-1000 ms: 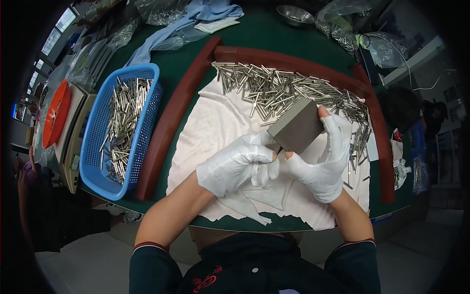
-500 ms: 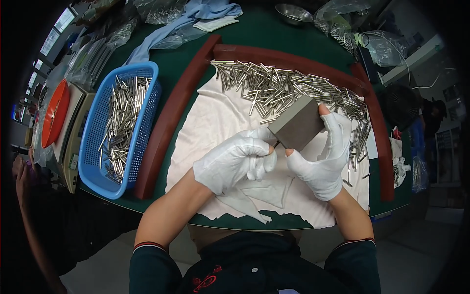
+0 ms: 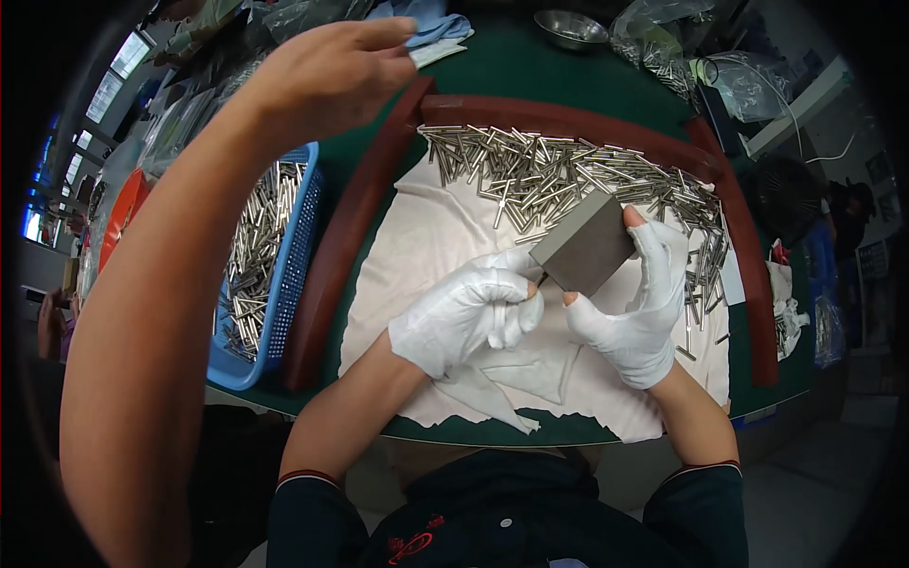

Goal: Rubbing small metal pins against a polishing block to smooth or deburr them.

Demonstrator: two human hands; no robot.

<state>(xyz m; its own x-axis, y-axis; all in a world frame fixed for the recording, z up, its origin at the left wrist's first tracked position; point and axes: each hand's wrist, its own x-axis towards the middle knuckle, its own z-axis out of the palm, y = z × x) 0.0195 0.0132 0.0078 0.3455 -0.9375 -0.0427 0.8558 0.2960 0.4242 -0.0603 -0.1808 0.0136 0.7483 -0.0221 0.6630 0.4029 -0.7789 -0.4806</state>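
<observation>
My right hand (image 3: 639, 308), in a white glove with bare fingertips, is closed on a flat grey rectangular block (image 3: 592, 248) tilted above the cloth. Fingertips grip its far right edge and the thumb is near its lower edge. Closed in a pinch beside the block's lower left corner, my gloved left hand (image 3: 464, 308) holds a thin dark metal pin (image 3: 542, 280); most of the pin is hidden by the fingers. Beyond both hands, many shiny metal pins (image 3: 540, 175) lie in a loose heap on the pale pink cloth (image 3: 398, 246).
A dark red wooden frame (image 3: 568, 112) borders the cloth. Another person's bare arm (image 3: 180, 246) reaches across the left side over a blue basket (image 3: 294, 284) of pins. At the back stand a metal bowl (image 3: 571, 30) and plastic bags (image 3: 653, 47). A white cloth scrap (image 3: 521, 371) lies below my hands.
Another person's arm has come in from the left, over the basket. The whole view has shifted slightly. My hands keep nearly the same hold on the block and the pin.
</observation>
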